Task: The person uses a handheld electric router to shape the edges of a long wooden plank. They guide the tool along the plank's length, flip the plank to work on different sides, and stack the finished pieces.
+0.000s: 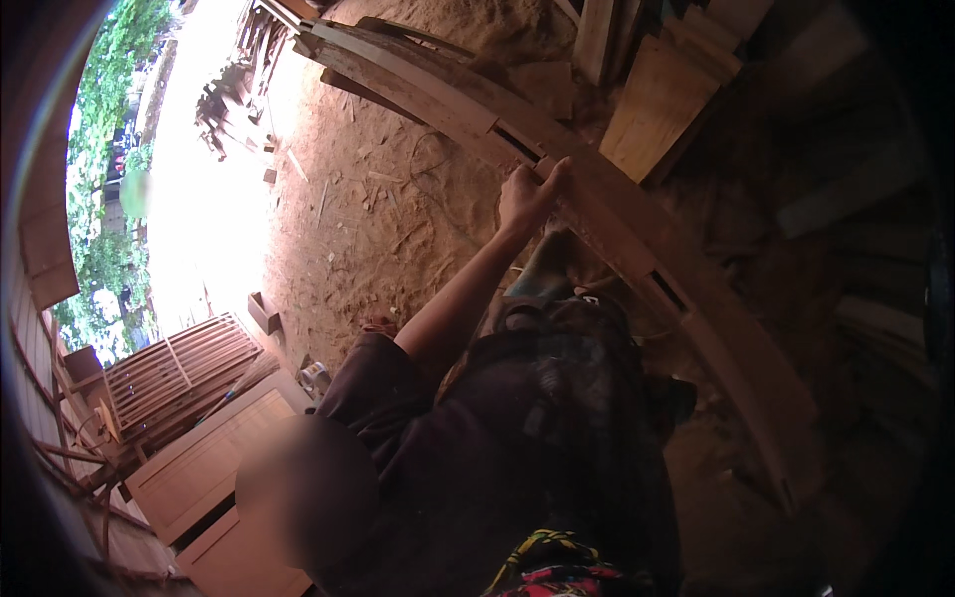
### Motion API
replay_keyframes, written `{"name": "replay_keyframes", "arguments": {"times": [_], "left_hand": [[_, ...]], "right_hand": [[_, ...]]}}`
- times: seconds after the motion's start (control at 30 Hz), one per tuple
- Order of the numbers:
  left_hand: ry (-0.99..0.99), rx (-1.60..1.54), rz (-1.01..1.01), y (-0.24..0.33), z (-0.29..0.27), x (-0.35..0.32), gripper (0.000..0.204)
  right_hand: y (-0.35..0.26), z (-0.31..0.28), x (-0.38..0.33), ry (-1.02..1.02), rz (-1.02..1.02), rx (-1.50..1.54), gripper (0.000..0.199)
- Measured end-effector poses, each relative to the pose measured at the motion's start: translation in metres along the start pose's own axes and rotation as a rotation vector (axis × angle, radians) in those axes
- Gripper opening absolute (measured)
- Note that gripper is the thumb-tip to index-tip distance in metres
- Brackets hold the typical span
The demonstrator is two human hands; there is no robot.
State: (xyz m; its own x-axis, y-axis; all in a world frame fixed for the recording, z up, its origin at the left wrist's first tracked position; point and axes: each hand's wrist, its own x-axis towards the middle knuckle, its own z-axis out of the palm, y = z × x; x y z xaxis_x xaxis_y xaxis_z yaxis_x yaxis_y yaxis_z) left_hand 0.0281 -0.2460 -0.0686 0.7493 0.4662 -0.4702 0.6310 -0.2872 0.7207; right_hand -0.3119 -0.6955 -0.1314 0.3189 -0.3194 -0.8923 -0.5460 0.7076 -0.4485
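Note:
A long wooden beam [607,214] runs slantwise from the upper left to the lower right. Dark slots are cut into its upper face, one close to the hand and another farther down. My left hand [534,195] is closed around the beam's near edge, just below the first slot, with the thumb over the top. Nowhere do I see my right hand; the beam's lower right end fades into shadow.
Sandy ground [378,199] strewn with wood scraps lies to the left. A pale board [662,99] and more planks [597,40] are at the upper right. Panelled wooden doors [219,453] and a slatted wooden frame [184,363] stand at the lower left.

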Motion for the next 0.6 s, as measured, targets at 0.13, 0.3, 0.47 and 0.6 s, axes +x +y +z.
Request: {"name": "replay_keyframes", "arguments": {"times": [0.13,0.3,0.47,0.6], "left_hand": [[0.164,0.344,0.052,0.025,-0.002,-0.002,0.078],[0.294,0.547,0.418,0.029,0.004,0.004,0.053],[0.393,0.418,1.158,0.011,0.015,0.030,0.023],[0.156,0.640,1.090,0.014,0.008,0.038,0.026]], "right_hand": [[0.002,-0.005,0.003,-0.027,-0.001,-0.014,0.019],[0.017,-0.010,0.006,-0.069,-0.027,0.029,0.021],[0.050,-0.017,0.032,-0.193,-0.113,0.081,0.023],[0.082,-0.031,0.047,-0.292,-0.187,0.104,0.025]]}}
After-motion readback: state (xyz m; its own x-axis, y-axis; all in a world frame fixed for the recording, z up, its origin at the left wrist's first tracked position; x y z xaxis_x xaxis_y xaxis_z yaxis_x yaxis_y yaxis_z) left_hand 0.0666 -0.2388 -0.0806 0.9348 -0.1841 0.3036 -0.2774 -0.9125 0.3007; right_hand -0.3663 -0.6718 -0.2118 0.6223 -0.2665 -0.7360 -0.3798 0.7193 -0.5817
